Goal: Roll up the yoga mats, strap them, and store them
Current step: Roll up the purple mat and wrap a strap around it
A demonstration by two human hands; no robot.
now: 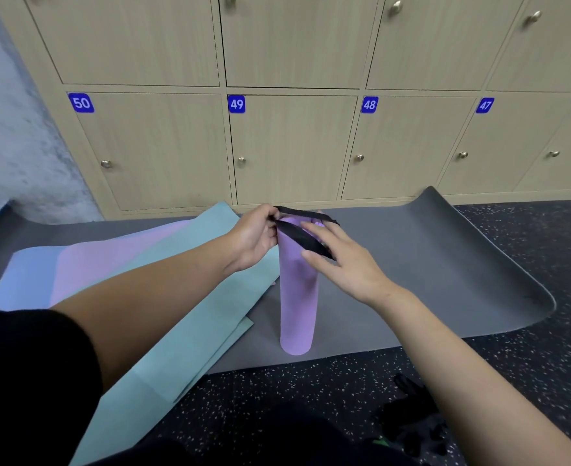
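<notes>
At the middle of the grey mat (412, 264), a rolled purple yoga mat (297, 297) seems to stand on end, its lower end on the grey surface and its upper end between the two hands. A black strap (302, 238) loops over that upper end, one band crossing the top and another slanting down the roll's side toward 4 o'clock.

The left hand (253, 240), at 9 o'clock from the roll's top, pinches the strap between thumb and curled fingers where the two bands meet. The right hand (341, 260), at 3 o'clock from the top, has its fingers straight and spread. They lie against the lower band and the roll without closing round either.

At 9 o'clock from the roll, three unrolled mats lie fanned on the grey one. A teal mat (189, 297) is on top and reaches the near floor, a pink mat (109, 260) shows beneath it, and a blue mat (18, 280) lies farthest left. The grey mat's right end curls up at 3 o'clock.

Toward 12 o'clock stands a wall of wooden lockers (294, 146) with blue number plates reading 50, 49, 48 and 47. A dark speckled floor (311, 381) runs along the near side, and at 5 o'clock a black heap (412, 418) lies on it, too dim to make out.
</notes>
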